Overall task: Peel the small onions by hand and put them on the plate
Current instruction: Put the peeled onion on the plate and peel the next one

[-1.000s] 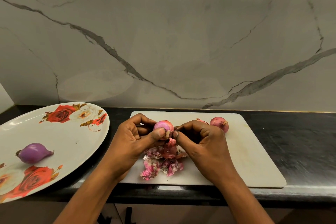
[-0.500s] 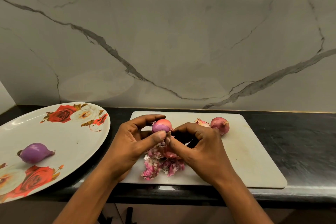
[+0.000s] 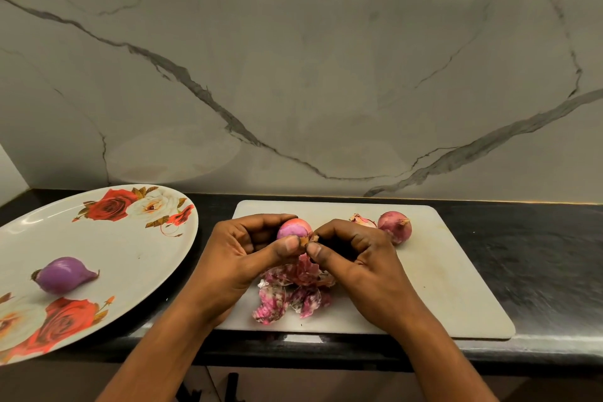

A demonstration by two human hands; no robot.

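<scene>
My left hand (image 3: 241, 254) grips a small pink onion (image 3: 293, 229) between thumb and fingers, above the white cutting board (image 3: 440, 271). My right hand (image 3: 355, 258) pinches a bit of dry skin at the onion's right end with thumb and forefinger. A pile of torn pink skins (image 3: 293, 290) lies on the board under both hands. One unpeeled red onion (image 3: 394, 226) sits at the board's back, with a loose skin piece (image 3: 362, 220) beside it. A peeled purple onion (image 3: 62, 274) lies on the floral plate (image 3: 130, 254) at the left.
The board and plate rest on a black counter (image 3: 548, 254) against a marble wall. The plate's near rim hangs over the counter's front edge. The counter's front edge runs just below the board.
My left hand has turned the onion slightly, and my right thumb and forefinger have shifted to pinch skin at its right end. The other onions and skins have not moved.
</scene>
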